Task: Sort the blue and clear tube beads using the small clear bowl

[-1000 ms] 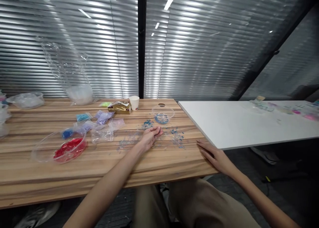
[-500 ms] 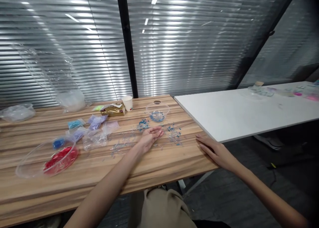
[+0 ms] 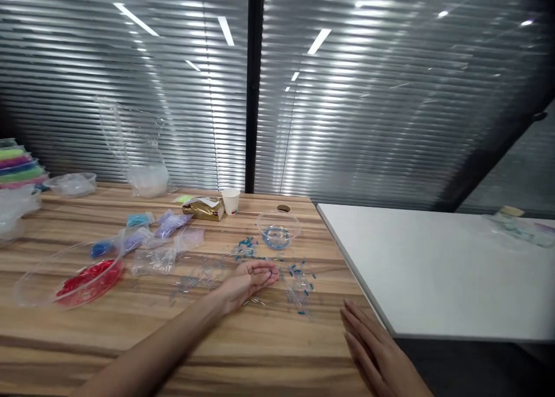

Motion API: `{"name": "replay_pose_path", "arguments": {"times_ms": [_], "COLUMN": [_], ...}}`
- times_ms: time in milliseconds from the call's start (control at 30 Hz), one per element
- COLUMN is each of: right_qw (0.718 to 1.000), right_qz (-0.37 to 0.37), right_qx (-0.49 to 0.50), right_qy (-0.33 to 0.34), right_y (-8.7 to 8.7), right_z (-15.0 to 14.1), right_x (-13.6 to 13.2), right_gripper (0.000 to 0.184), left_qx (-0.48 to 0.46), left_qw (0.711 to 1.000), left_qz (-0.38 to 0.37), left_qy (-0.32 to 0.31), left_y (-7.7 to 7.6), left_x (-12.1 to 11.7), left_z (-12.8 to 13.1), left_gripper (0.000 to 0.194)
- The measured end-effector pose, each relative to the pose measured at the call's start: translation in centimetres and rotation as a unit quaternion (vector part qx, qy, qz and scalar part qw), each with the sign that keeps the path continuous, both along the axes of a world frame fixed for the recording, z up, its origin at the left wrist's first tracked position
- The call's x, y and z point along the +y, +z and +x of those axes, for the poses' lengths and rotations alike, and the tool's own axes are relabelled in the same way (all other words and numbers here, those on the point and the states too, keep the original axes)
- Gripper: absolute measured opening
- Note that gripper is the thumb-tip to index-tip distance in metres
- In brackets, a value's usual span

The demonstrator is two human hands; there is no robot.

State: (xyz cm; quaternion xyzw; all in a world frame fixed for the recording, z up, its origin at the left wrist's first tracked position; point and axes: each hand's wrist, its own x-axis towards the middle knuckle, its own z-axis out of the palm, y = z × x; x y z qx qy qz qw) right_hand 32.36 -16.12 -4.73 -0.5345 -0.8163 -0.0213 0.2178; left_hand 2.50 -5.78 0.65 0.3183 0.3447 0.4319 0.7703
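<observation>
My left hand (image 3: 247, 284) is palm-up above the wooden table, its thumb and fingers pressed together. Whatever they hold, if anything, is too small to make out. Around it lie small blue tube-like pieces (image 3: 245, 248) mixed with clear slivers (image 3: 297, 296). More clear pieces (image 3: 191, 282) are scattered to the left of that hand. Just beyond the fingers stands a round clear container (image 3: 299, 228) with blue pieces inside. My right hand (image 3: 375, 345) rests flat near the table's right edge, fingers stretched out, holding nothing.
A clear container (image 3: 26, 281) holds red pieces at left. Purple bags (image 3: 173, 223), a clear bag (image 3: 154, 261) and a turquoise bag (image 3: 139, 219) lie behind it. Further back are a gold box (image 3: 203, 209) and a paper cup (image 3: 231, 201). A white table (image 3: 433, 270) adjoins at right.
The camera view has tilted and shifted, so the table sits lower in the picture. My left hand has turned more palm-up over the pieces. My right hand stays on the table.
</observation>
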Motion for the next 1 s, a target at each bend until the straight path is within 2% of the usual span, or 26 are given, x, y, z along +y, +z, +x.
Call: {"name": "replay_pose_path", "arguments": {"times_ms": [167,300,400,533,633,700,767,867,1000], "right_qw": [0.99,0.973,0.962,0.962,0.969,0.968,0.964,0.95,0.931], "right_qz": [0.063,0.123,0.148,0.17,0.161,0.154,0.145,0.189,0.233], "right_qx": [-0.117,-0.171,-0.196,-0.167,-0.104,-0.045,0.013,0.062,0.111], "right_qy": [0.056,0.099,0.12,0.131,0.155,0.194,0.223,0.241,0.257], "right_y": [1.3,2.6,4.0,7.3,9.9,10.6,10.1,8.0,4.9], "right_z": [-0.1,-0.7,-1.3,-3.7,-7.2,-9.9,-12.5,-15.3,-16.6], "right_x": [0.7,1.3,1.7,2.5,3.9,5.3,7.1,9.5,11.2], "right_gripper": [0.049,0.054,0.05,0.04,0.034,0.029,0.026,0.022,0.021], "left_qx": [-0.025,-0.045,-0.054,-0.06,-0.062,-0.071,-0.086,-0.092,-0.091], "left_qw": [0.999,0.999,0.998,0.997,0.995,0.993,0.991,0.988,0.987], "left_qz": [-0.001,-0.013,-0.031,-0.051,-0.061,-0.064,-0.063,-0.059,-0.075], "left_qy": [-0.021,-0.022,-0.006,0.021,0.052,0.072,0.087,0.105,0.107], "left_y": [-0.6,-0.3,0.2,0.8,1.0,0.9,0.6,0.2,0.5], "left_x": [-0.3,-0.6,-0.6,-0.5,-0.2,0.1,0.4,0.9,1.3], "left_z": [0.0,0.0,0.0,-0.1,-0.4,-0.6,-0.8,-1.0,-1.2], "left_gripper": [0.024,0.019,0.01,0.015,0.017,0.017,0.017,0.018,0.023]}}
